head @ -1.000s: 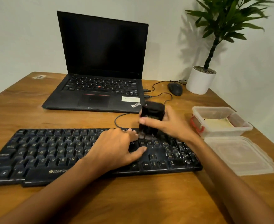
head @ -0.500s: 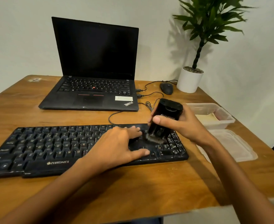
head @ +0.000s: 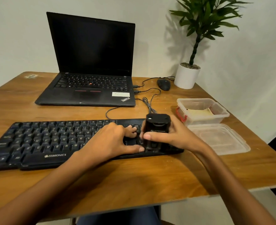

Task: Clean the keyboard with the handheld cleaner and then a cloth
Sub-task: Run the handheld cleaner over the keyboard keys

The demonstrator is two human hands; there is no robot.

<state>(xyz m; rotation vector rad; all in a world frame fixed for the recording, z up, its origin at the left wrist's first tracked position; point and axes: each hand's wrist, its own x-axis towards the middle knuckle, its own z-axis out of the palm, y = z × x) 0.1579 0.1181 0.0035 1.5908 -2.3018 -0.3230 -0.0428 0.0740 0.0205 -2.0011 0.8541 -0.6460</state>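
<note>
Head view: right hand (head: 174, 138) wraps thumb and fingers round the handheld cleaner (head: 157, 125), which stands upright at the 3 o'clock end of the keyboard (head: 52, 140). Left hand (head: 108, 142) rests flat on the keys, holding nothing. The cleaner looks light, rigid and smooth, so a mid-body grip suits it.

Black keyboard (head: 52, 140), cleaner (head: 157, 125), laptop (head: 88, 88), mouse (head: 163, 84); wood-grain brown table (head: 134, 179); white pot (head: 186, 77); clear box (head: 202, 111), red clasp.

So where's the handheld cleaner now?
Head view: the right hand grips the handheld cleaner on the keyboard, at its right end, beside the left hand.
</note>
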